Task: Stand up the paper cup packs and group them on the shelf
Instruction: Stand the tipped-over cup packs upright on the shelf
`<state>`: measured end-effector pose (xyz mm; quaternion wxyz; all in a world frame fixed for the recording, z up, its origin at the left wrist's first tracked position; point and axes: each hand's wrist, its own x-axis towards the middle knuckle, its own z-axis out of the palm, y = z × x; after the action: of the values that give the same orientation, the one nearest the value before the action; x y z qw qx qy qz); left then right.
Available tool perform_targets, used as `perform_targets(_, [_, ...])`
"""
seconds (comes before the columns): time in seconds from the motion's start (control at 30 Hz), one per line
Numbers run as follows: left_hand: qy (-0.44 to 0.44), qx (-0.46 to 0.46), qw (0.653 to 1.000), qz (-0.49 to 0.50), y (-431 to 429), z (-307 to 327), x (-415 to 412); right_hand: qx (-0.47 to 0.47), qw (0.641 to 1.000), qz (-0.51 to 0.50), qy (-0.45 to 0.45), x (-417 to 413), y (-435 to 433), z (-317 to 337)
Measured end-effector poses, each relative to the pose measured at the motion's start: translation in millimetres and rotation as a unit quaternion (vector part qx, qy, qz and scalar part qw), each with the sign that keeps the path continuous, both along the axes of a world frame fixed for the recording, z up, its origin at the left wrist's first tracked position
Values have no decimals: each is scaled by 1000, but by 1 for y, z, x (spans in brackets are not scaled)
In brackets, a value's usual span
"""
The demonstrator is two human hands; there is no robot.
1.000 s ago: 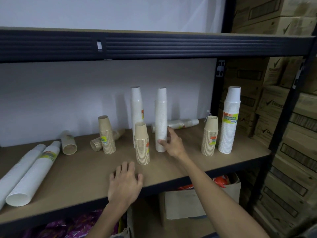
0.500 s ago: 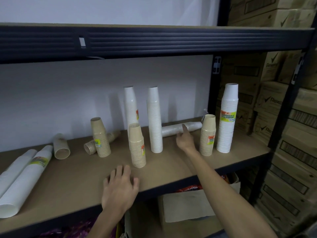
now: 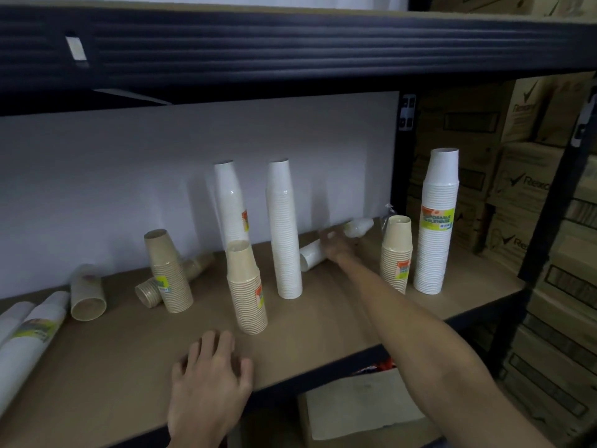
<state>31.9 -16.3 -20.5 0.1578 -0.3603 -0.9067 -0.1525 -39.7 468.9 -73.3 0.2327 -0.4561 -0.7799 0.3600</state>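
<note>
The right hand (image 3: 337, 245) reaches to the back of the shelf (image 3: 113, 360), right of centre in the frame, and lies over a white pack (image 3: 326, 245) that rests on its side against the wall. The fingers are blurred, so I cannot tell whether they have closed around it. The left hand (image 3: 210, 383) rests flat and open, palm down, at the shelf's front edge, lower centre, holding nothing.

Several packs stand upright: two tall white ones (image 3: 284, 231) in the middle (the left of them leans a little), a short brown one (image 3: 247, 287) in front of them, another brown one (image 3: 169, 270) further left, and at the right a brown pack (image 3: 397, 253) just beside a wide white pack (image 3: 436, 221) with a green label.

Others lie down: a brown pack (image 3: 148, 291) behind the left brown one, a short stack (image 3: 87, 294) with its mouth toward us, and two long white packs (image 3: 27, 344) at the far lower left. Cardboard boxes (image 3: 529, 176) fill the right edge.
</note>
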Motion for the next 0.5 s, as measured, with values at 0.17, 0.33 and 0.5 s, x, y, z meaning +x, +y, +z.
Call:
perform_targets(0.17, [6,8,1000,4,1,-2,-1,-41,991,-54,114,77,-127,101])
perform_targets(0.33, [8,8,1000,2,0,-3,0,-19,956,-40,290,100,-157,130])
perform_targets(0.5, [-4,-4,1000,-3,-4,-2,2,84,961,8,264,119,-183,129])
